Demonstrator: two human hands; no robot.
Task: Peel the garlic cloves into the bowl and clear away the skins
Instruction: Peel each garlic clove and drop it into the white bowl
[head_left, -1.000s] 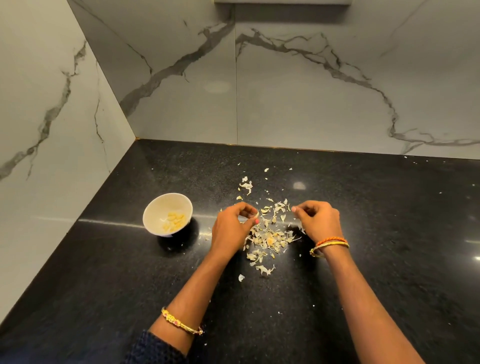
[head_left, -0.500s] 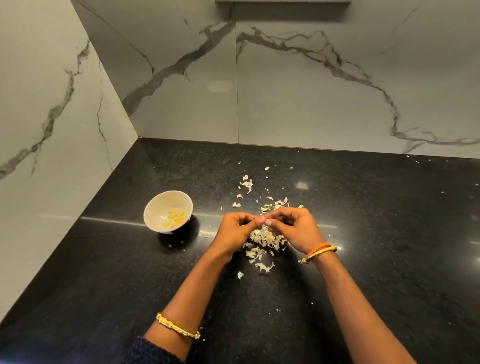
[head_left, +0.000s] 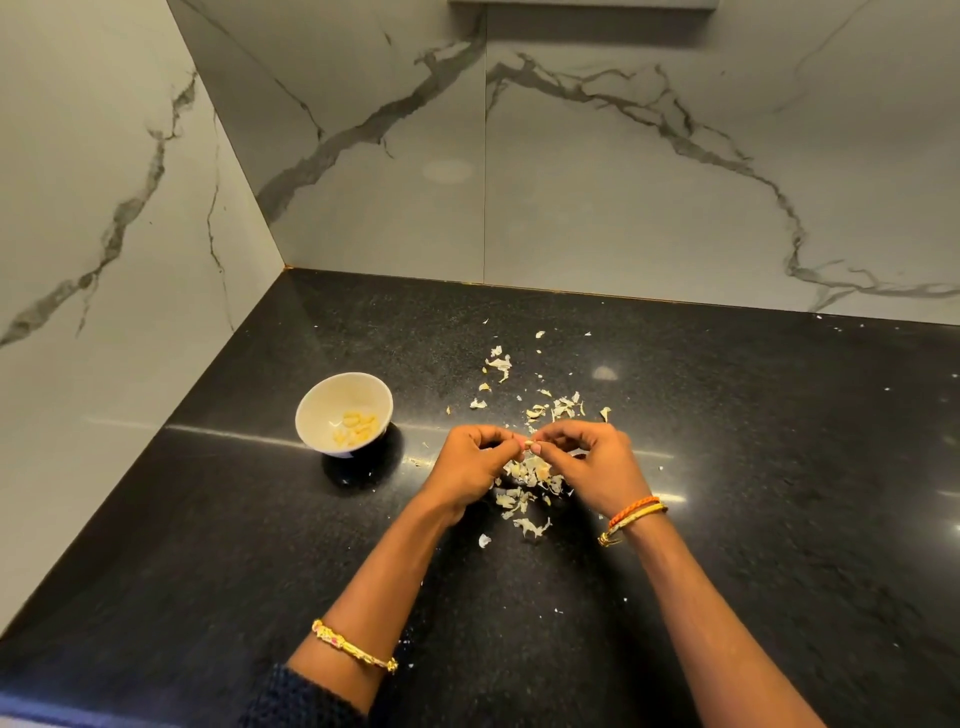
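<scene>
My left hand (head_left: 470, 467) and my right hand (head_left: 597, 465) meet fingertip to fingertip above the black counter, both pinching one small garlic clove (head_left: 530, 445). Just under them lies a heap of pale garlic skins (head_left: 527, 480), partly hidden by my fingers. More skin scraps (head_left: 500, 362) are scattered farther back. A small white bowl (head_left: 317, 410) stands to the left of my left hand, with several peeled yellowish cloves (head_left: 356, 427) lying inside.
The black speckled counter (head_left: 779, 493) ends at marble walls on the left (head_left: 104, 234) and at the back (head_left: 623, 182), forming a corner behind the bowl. Tiny skin flecks dot the counter near my forearms.
My hands were apart on either side of the skin heap; they have come together and lifted slightly, now pinching a clove between them.
</scene>
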